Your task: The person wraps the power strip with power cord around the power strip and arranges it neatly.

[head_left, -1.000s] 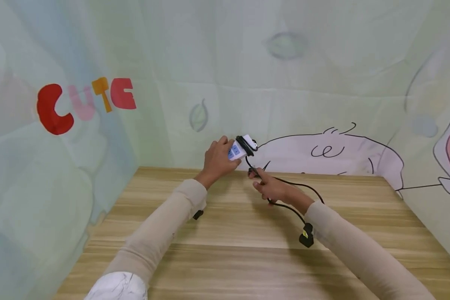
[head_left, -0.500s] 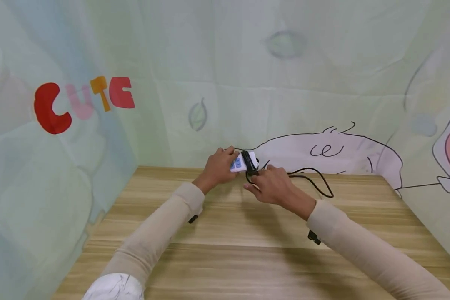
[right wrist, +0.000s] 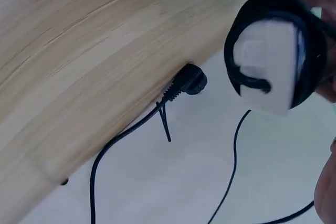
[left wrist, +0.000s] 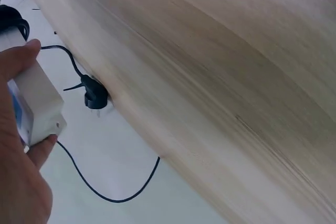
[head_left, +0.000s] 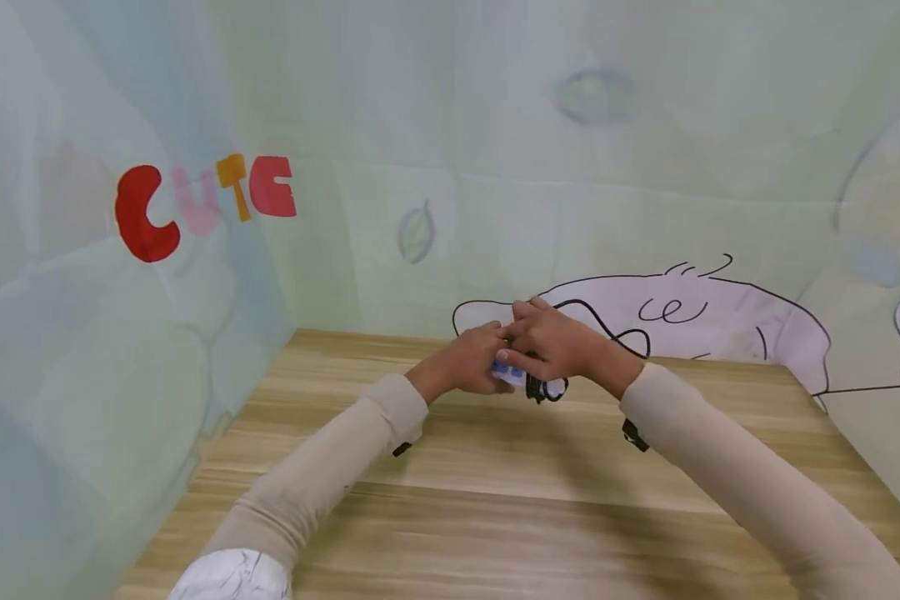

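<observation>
My left hand (head_left: 468, 358) grips one end of a white power strip (head_left: 510, 377) with blue sockets, its thumb and fingers spread round the casing (left wrist: 44, 103) in the left wrist view. Black cord (head_left: 536, 387) is wound several times round the far end. My right hand (head_left: 558, 342) crosses over the strip against the left fingers, with curled fingers holding the cord, partly hidden. A loose loop of cord (head_left: 607, 323) leaves behind that hand. In the right wrist view the wrapped end (right wrist: 268, 61) faces the camera, and the black plug (right wrist: 190, 80) hangs on its cord near the table's edge.
A wood-grain table (head_left: 450, 533) lies beneath both arms. Behind it stands a printed cloth backdrop (head_left: 390, 108) with colourful letters, close past the hands. Small black devices (head_left: 634, 435) sit under the cuffs.
The power strip has come down and tipped. My right hand has moved from below its wrapped end to over the strip, carrying the cord round; the loose loop now rises behind the hand.
</observation>
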